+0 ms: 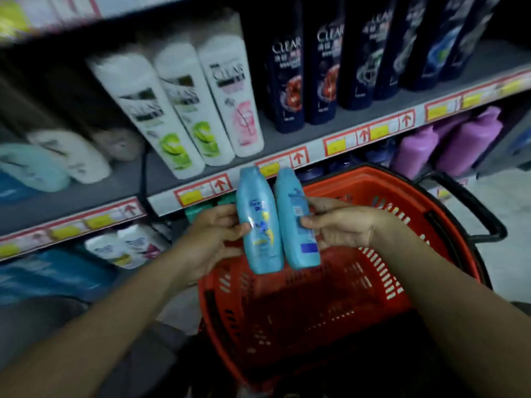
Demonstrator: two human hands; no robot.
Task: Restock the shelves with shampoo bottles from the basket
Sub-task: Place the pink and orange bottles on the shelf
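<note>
Two light-blue plastic shampoo bottles are held side by side, caps up, above the red slotted plastic basket (373, 254): the left hand (212, 239) grips the front-label bottle (260, 222), the right hand (342, 225) grips the back-label bottle (296, 219). The bottles touch along their sides, just below the grey shelf edge (287, 162) with red-and-yellow price tags. At 12 o'clock stand white Clear bottles (201, 101); at 1 o'clock, dark navy Clear bottles (304, 73).

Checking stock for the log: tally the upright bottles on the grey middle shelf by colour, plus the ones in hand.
White plastic shampoo bottles: 3
Dark navy shampoo bottles: 6 visible
Light blue shampoo bottles, held: 2
Total: 11
</note>
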